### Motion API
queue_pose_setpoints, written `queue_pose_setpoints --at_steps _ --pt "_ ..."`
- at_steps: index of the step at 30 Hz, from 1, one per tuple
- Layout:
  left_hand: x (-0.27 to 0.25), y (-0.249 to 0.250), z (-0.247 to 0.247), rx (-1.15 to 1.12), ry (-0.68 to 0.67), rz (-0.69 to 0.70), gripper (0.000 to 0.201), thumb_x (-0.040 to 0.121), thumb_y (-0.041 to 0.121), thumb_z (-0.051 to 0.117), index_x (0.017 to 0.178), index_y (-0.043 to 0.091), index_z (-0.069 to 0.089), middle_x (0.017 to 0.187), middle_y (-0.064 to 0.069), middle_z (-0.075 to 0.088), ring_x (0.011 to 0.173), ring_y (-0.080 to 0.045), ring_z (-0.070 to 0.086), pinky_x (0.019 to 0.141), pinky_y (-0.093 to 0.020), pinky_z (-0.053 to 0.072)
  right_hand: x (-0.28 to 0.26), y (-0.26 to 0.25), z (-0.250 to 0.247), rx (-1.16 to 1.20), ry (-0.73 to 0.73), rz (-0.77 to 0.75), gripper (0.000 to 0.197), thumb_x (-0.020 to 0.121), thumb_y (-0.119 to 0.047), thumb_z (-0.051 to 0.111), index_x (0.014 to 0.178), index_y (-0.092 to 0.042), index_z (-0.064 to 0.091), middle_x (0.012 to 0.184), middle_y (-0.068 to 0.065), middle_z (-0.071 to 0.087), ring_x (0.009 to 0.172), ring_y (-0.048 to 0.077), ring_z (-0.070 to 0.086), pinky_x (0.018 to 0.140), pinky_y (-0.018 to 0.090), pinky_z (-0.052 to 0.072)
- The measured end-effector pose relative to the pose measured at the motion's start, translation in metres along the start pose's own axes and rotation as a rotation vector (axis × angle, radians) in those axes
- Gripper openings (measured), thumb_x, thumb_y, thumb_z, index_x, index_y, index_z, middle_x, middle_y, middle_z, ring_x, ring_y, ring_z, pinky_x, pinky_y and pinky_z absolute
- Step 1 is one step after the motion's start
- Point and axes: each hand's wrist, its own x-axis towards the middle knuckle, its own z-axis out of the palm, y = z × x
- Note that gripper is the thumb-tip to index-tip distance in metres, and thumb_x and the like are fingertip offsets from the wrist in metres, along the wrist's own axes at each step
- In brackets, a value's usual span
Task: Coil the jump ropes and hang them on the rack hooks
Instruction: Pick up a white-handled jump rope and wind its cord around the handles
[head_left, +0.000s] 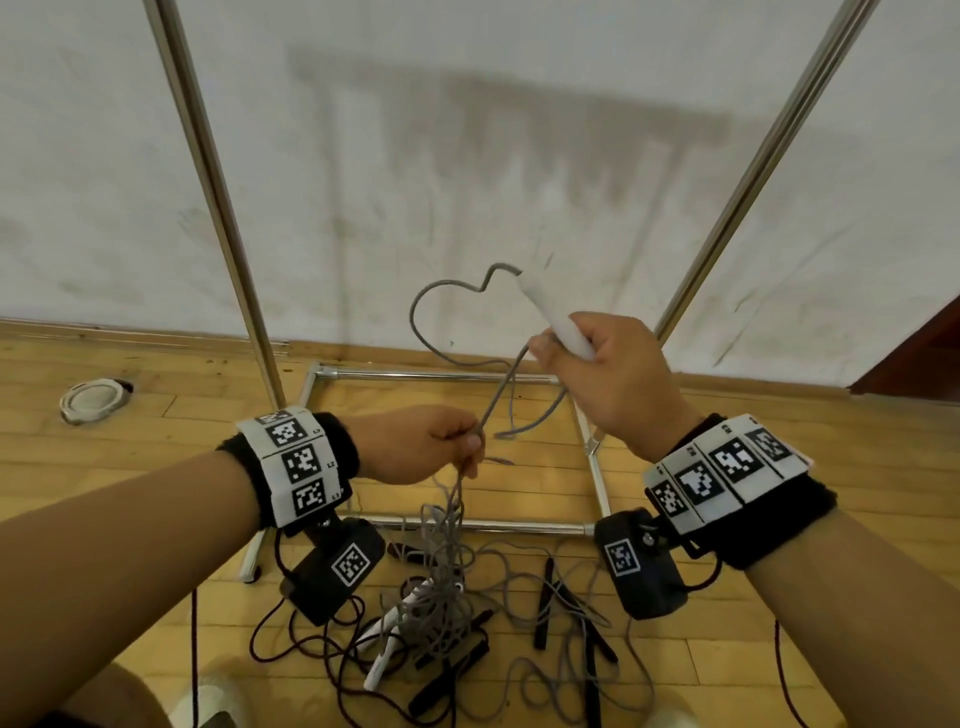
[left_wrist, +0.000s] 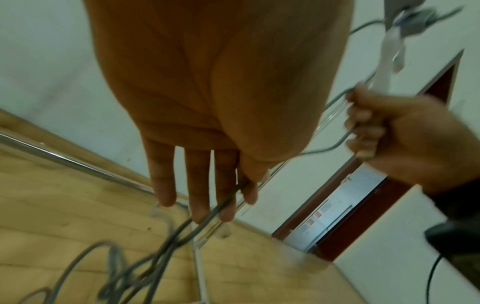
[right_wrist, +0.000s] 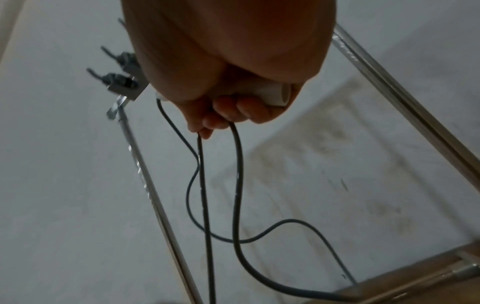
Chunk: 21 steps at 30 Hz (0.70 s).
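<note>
Here, you stand over a wooden plank floor (head_left: 130, 519) that meets a scuffed, stained white wall (head_left: 467, 130) just beyond your hands. Your right hand (head_left: 608, 379), raised a little higher than the left, is clenched around a white jump-rope handle (head_left: 550, 312), which points up and away from you toward the wall. From the handle's far tip a grey rope (head_left: 431, 296) arcs out in a loop, comes back under your right fingers, and runs down to your left hand (head_left: 421, 441). That hand pinches the grey rope between thumb and forefinger, while the other fingers (left_wrist: 197, 185) stretch out straight beneath it in the left wrist view.

Below your left hand the rope drops into a tangled pile of jump ropes (head_left: 441, 618) on the floor, close to your feet: grey and dark cords, white handles and black handles all mixed together.

Beyond both hands stands a metal rack (head_left: 223, 208), its two shiny uprights rising on either side of you and its base rails forming a rectangle on the floor. In the right wrist view, grey hooks (right_wrist: 119, 80) sit high on one upright, above your fist.

Far left of your left hand, a small white round object (head_left: 93, 400) lies on the floor near the wall. Far right, a dark red door frame (head_left: 914, 358) edges the wall.
</note>
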Motion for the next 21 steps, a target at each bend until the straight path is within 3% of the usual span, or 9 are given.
queue_pose_setpoints --at_steps 3,7,10,12,14,17,19,21 --pt "0.001 -0.009 0.009 0.061 -0.07 -0.058 0.03 0.108 0.025 0.036 0.102 0.015 0.064 0.101 0.005 0.066 0.095 -0.011 0.059 0.082 -0.024 0.044 0.007 0.001 -0.008 0.019 0.12 -0.041 0.044 0.093 -0.033 0.064 0.068 0.002 0.055 0.052 0.01 0.043 0.046 0.013 0.035 0.046 0.029 0.03" --pt "0.002 -0.013 0.004 0.023 -0.075 -0.078 0.032 0.108 0.026 0.036 0.097 0.015 0.064 0.095 0.001 0.07 0.093 -0.016 0.064 0.087 -0.029 0.048 0.01 0.011 -0.018 -0.037 0.163 -0.001 0.043 0.092 -0.035 0.063 0.07 0.002 0.059 0.063 0.021 0.055 0.059 0.036 0.049 0.052 0.042 0.042" --pt "0.001 -0.017 -0.006 0.158 -0.014 -0.116 0.033 0.107 0.034 0.037 0.089 0.025 0.064 0.076 0.009 0.063 0.071 -0.009 0.062 0.068 -0.022 0.046 0.01 0.022 -0.025 -0.169 0.113 0.077 0.01 0.087 -0.023 0.067 0.086 -0.015 0.073 0.08 0.004 0.069 0.072 0.021 0.06 0.062 0.035 0.049" --pt "-0.001 -0.016 -0.011 0.24 0.076 -0.112 0.033 0.106 0.037 0.037 0.09 0.029 0.065 0.069 0.011 0.056 0.06 -0.003 0.053 0.059 -0.021 0.038 0.006 0.026 -0.026 -0.236 0.059 0.095 0.023 0.083 -0.015 0.067 0.102 -0.026 0.072 0.097 -0.003 0.068 0.087 0.014 0.06 0.068 0.025 0.046" --pt "-0.002 -0.01 -0.016 0.222 0.129 -0.074 0.033 0.105 0.039 0.036 0.093 0.031 0.065 0.067 0.01 0.056 0.056 -0.002 0.05 0.058 -0.023 0.04 0.0 0.025 -0.022 -0.189 0.001 0.083 0.029 0.082 -0.015 0.069 0.108 -0.028 0.07 0.104 -0.006 0.066 0.093 0.011 0.059 0.071 0.019 0.045" --pt "-0.004 0.006 -0.019 0.165 0.178 0.04 0.031 0.105 0.038 0.037 0.093 0.03 0.065 0.06 0.007 0.051 0.049 -0.004 0.044 0.052 -0.017 0.039 -0.007 0.019 -0.009 -0.105 -0.12 0.038 0.024 0.084 -0.027 0.073 0.108 -0.024 0.072 0.103 -0.005 0.067 0.092 0.01 0.061 0.076 0.026 0.048" --pt "-0.005 0.018 -0.022 0.161 0.247 0.125 0.03 0.106 0.034 0.039 0.093 0.026 0.065 0.06 0.006 0.05 0.051 -0.004 0.046 0.054 -0.017 0.039 -0.011 0.014 0.001 -0.105 -0.217 0.018 0.022 0.086 -0.033 0.071 0.107 -0.024 0.072 0.096 -0.003 0.069 0.083 0.011 0.062 0.068 0.026 0.044" --pt "-0.007 0.027 -0.025 0.146 0.307 0.172 0.03 0.106 0.034 0.039 0.092 0.024 0.064 0.062 0.006 0.051 0.052 -0.006 0.045 0.053 -0.018 0.038 -0.015 0.009 0.011 -0.016 -0.315 0.029 0.015 0.09 -0.032 0.068 0.102 -0.026 0.074 0.089 0.004 0.072 0.077 0.022 0.064 0.064 0.035 0.046"
